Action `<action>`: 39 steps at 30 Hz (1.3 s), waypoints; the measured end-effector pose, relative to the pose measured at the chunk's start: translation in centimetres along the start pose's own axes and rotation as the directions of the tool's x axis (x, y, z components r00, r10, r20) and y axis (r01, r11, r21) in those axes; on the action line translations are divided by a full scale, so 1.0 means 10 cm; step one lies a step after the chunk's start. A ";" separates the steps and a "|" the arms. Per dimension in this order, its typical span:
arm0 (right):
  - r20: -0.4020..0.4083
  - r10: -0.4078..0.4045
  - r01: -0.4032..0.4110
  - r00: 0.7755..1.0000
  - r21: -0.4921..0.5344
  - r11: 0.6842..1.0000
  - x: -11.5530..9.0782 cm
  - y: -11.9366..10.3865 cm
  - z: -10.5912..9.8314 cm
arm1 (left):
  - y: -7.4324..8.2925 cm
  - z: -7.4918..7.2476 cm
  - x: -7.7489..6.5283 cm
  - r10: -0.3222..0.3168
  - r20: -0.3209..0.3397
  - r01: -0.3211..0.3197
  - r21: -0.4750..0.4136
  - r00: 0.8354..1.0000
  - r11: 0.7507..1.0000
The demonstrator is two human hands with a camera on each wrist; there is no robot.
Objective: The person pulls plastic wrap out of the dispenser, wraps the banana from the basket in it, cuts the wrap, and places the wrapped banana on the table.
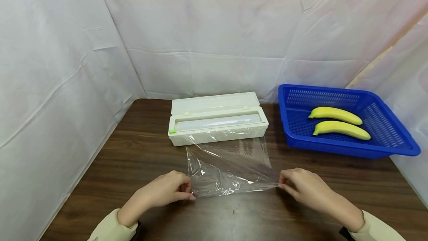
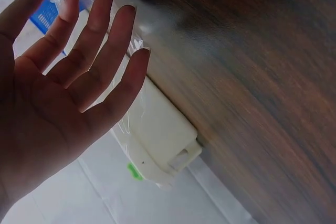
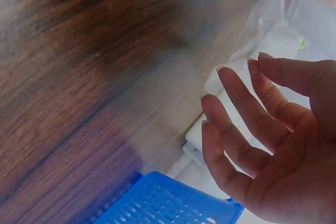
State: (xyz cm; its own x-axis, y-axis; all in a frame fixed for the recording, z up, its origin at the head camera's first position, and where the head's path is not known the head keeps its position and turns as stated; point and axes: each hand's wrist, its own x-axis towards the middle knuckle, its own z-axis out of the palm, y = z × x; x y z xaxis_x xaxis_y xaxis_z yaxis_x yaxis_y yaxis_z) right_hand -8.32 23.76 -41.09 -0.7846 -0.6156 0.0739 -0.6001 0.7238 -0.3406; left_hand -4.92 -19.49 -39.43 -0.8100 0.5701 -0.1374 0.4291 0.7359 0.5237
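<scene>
A sheet of clear cling film (image 1: 230, 170) stretches from a white cling film dispenser (image 1: 219, 136) toward the front of the table. My left hand (image 1: 167, 189) pinches its near left corner between thumb and index finger. At the near right corner, my right hand (image 1: 307, 189) pinches the film the same way, thumb tip against index finger in the right wrist view. The film between the hands is wrinkled and shiny along its front edge. The dispenser's lid (image 1: 215, 102) stands open at the back, with the film roll (image 1: 219, 121) showing inside.
A blue plastic basket (image 1: 337, 151) stands at the back right with two yellow bananas (image 1: 336, 115) in it. A green slider (image 1: 172, 131) sits at the dispenser's left end. White cloth (image 1: 214, 29) hangs behind and beside the dark wooden table (image 1: 133, 151).
</scene>
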 end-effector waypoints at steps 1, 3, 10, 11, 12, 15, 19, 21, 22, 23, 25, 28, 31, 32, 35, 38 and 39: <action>-0.003 -0.006 0.006 1.000 -0.007 1.000 0.01 0.00 0.01 | 0.00 0.00 0.01 -0.008 0.003 0.008 0.004 1.000 1.000; -0.008 -0.013 0.013 1.000 -0.021 1.000 0.02 0.01 0.02 | -0.01 -0.01 0.03 -0.024 0.007 0.024 0.013 1.000 1.000; -0.012 -0.045 0.044 0.999 -0.065 0.997 0.06 0.01 0.07 | -0.02 -0.01 0.09 -0.051 0.038 0.050 0.027 0.998 0.998; -0.011 -0.045 0.045 0.999 -0.073 0.996 0.07 0.01 0.08 | -0.02 -0.01 0.10 -0.047 0.048 0.046 0.023 0.998 0.999; -0.013 -0.044 0.043 0.999 -0.079 0.996 0.07 0.01 0.08 | -0.02 -0.01 0.10 -0.043 0.059 0.042 0.020 0.997 0.999; -0.025 -0.033 0.031 0.999 -0.101 0.994 0.08 -0.02 0.11 | -0.01 0.01 0.12 -0.030 0.084 0.028 0.018 0.996 0.999; -0.059 -0.022 0.014 0.998 -0.134 0.991 0.10 -0.06 0.15 | -0.01 0.03 0.14 -0.031 0.097 0.028 0.036 0.995 0.999; -0.075 -0.017 0.005 0.997 -0.153 0.988 0.11 -0.07 0.17 | -0.01 0.03 0.15 -0.030 0.101 0.025 0.045 0.994 0.999; -0.081 -0.015 0.002 0.997 -0.162 0.987 0.11 -0.07 0.17 | 0.00 0.03 0.15 -0.029 0.098 0.024 0.048 0.995 0.999; -0.087 -0.014 0.000 0.996 -0.169 0.986 0.12 -0.07 0.18 | 0.00 0.01 0.16 -0.029 0.092 0.024 0.049 0.995 0.998; -0.096 -0.016 -0.001 0.995 -0.183 0.983 0.12 -0.08 0.18 | 0.01 -0.03 0.18 -0.031 0.071 0.028 0.043 0.997 0.999; -0.099 -0.030 0.010 0.995 -0.193 0.981 0.12 -0.08 0.19 | 0.01 -0.15 0.23 -0.039 -0.011 0.040 0.046 0.999 0.998; -0.100 -0.046 0.026 0.994 -0.197 0.980 0.12 -0.07 0.19 | -0.02 -0.32 0.28 -0.063 -0.156 0.075 0.074 0.986 0.994; -0.099 -0.050 0.030 0.994 -0.197 0.980 0.12 -0.07 0.20 | -0.04 -0.37 0.31 -0.070 -0.218 0.091 0.090 0.974 0.992; -0.095 -0.059 0.040 0.994 -0.194 0.980 0.13 -0.07 0.20 | -0.09 -0.54 0.37 -0.082 -0.408 0.136 0.104 0.909 0.985; -0.092 -0.065 0.048 0.994 -0.180 0.982 0.15 -0.08 0.20 | -0.16 -0.65 0.45 -0.082 -0.561 0.144 0.067 0.824 0.987; -0.092 -0.067 0.050 0.993 -0.176 0.983 0.15 -0.09 0.20 | -0.19 -0.67 0.47 -0.087 -0.597 0.139 0.042 0.797 0.989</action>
State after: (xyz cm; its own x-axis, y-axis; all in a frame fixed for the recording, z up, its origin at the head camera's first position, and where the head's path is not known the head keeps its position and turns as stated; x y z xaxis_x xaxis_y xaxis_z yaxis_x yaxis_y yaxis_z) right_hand -8.64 21.57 -42.58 -0.7535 -0.6316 0.1828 -0.6568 0.7356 -0.1659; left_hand -12.21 -20.64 -35.41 -0.9217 0.1728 0.3472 0.3288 0.8229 0.4635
